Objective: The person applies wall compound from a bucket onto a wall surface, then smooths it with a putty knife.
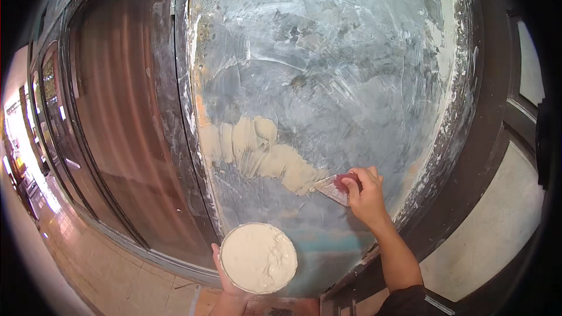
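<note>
1. Putty knife [329, 187], with a reddish handle and a metal blade, is sitting in the right hand [366, 196], whose fingers are closing firmly round the handle; the blade is pressing against the grey-blue wall panel [328, 64] at the end of a cream patch of filler [263, 152].
2. The left hand [225, 281] is cupping a round tub of white filler [258, 257] from beneath, fingers curled under its rim, low in front of the panel.
3. A dark door frame [468, 158] is flanking the panel on the right, and a brown ribbed shutter [117, 111] is standing to the left.
</note>
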Motion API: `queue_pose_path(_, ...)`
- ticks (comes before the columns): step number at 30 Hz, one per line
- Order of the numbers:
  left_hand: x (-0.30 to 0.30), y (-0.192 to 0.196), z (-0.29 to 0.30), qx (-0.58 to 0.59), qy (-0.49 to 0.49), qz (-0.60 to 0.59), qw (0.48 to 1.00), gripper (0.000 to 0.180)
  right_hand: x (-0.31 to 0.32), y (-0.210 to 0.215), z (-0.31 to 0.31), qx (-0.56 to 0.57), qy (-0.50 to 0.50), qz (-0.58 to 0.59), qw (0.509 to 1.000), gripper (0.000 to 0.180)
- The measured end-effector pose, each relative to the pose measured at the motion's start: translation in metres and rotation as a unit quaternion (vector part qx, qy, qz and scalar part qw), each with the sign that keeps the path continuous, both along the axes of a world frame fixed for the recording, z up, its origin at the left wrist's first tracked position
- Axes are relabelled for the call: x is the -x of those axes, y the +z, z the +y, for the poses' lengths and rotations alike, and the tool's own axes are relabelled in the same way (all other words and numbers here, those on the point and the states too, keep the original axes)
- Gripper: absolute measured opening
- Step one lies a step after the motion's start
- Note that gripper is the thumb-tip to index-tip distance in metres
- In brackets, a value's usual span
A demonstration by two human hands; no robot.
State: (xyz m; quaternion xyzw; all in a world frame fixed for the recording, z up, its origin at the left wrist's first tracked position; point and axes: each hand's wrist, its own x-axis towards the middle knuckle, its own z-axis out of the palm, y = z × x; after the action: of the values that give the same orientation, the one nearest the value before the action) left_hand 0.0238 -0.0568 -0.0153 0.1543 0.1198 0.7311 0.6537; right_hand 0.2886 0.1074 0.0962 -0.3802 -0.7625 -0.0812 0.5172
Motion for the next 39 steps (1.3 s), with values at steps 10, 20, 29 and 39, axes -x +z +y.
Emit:
queue_pose_path(10, 0.006, -0.006, 0.002, -0.037, -0.042, -0.017, 0.998, 0.094, 0.003, 0.003, 0.004, -0.017, -0.002, -0.004, 1.000, 0.016)
queue_pose_path(20, 0.000, -0.006, 0.002, 0.000, 0.019, 0.015, 1.000, 0.091, 0.007, -0.012, 0.008, -0.012, -0.009, -0.011, 1.000, 0.017)
queue_pose_path(29, 0.003, -0.009, 0.001, 0.006, 0.025, 0.018, 1.000, 0.090, 0.003, -0.019, -0.002, 0.016, 0.007, -0.006, 1.000, 0.016)
queue_pose_path(39, 0.000, 0.000, -0.003, -0.022, 0.023, 0.023, 0.999, 0.089, -0.006, -0.010, 0.003, 0.039, 0.005, 0.079, 0.996, 0.018)
